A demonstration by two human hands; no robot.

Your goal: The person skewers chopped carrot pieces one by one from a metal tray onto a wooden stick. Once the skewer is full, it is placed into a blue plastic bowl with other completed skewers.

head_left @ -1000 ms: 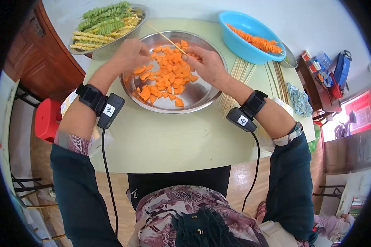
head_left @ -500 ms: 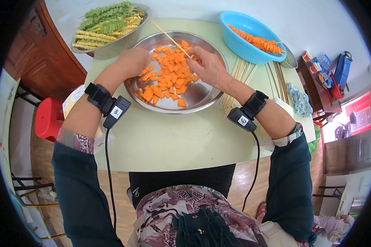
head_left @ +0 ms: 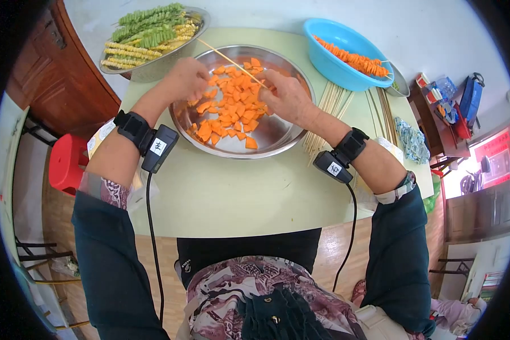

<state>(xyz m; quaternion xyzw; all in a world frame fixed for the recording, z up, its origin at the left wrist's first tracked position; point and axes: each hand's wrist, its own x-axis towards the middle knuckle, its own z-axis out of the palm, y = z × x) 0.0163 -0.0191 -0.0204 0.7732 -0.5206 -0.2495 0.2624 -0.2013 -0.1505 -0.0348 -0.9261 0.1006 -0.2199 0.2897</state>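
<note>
A bamboo skewer [head_left: 230,60] slants across the far side of a steel basin [head_left: 275,144]. My right hand [head_left: 288,97] is closed on its near end, above the basin's right half. Orange carrot slices [head_left: 232,105] lie loose in the basin, several of them close to my right fingertips. Over the basin's left rim is my left hand [head_left: 188,80], its fingers curled together and slightly blurred. Whatever may be between those fingers is hidden.
A colander [head_left: 153,69] with skewered green and yellow vegetables stands at the back left. At the back right, a blue basin [head_left: 334,67] holds skewered carrots [head_left: 354,58]. Bare skewers [head_left: 330,113] and a crumpled cloth [head_left: 412,139] lie on the right. A red stool [head_left: 67,164] stands left.
My left hand has lifted a little and moved left, away from the carrot slices. The skewer's far end has dipped slightly, while my right hand keeps hold of it.
</note>
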